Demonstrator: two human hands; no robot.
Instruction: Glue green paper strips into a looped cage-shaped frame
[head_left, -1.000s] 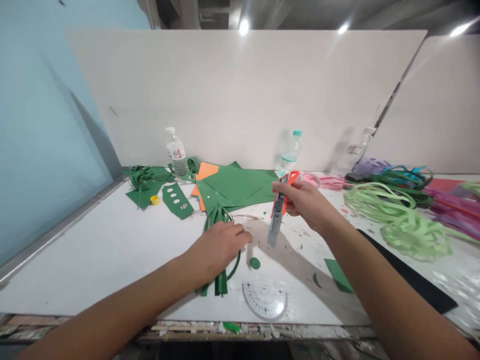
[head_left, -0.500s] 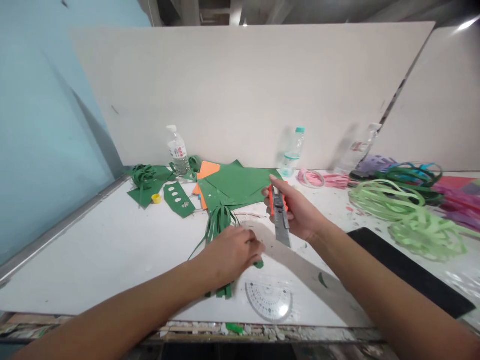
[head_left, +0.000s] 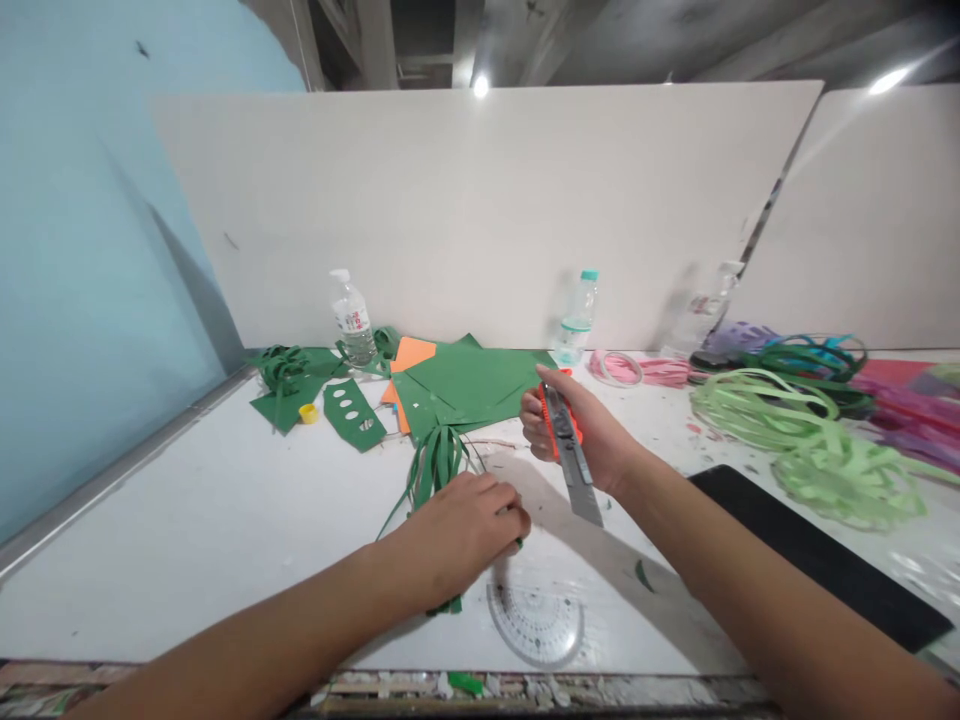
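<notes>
My right hand (head_left: pixel 581 425) is wrapped round an orange utility knife (head_left: pixel 570 450), its wide blade out and slanting down toward the table. My left hand (head_left: pixel 472 525) is low over the table with its fingers curled together; a sliver of green paper shows under the fingertips, mostly hidden. Long green paper strips (head_left: pixel 439 460) run beneath that hand and come out below the wrist. Just in front of it lies a clear protractor (head_left: pixel 536 625). Dark green sheets (head_left: pixel 487 380) are stacked farther back, and a green piece with round holes (head_left: pixel 356 418) lies to the left.
Plastic bottles stand along the white back board: one at left (head_left: pixel 352 325), one with a teal cap (head_left: pixel 577 320), one at right (head_left: pixel 697 315). Light green strips (head_left: pixel 765 400) and a black mat (head_left: pixel 817 550) lie on the right. A yellow ring (head_left: pixel 308 413) sits at left.
My right hand has tilted the knife, so its blade tip points lower and farther right. My left fingers have closed over the small green piece. The camera view has tipped slightly upward.
</notes>
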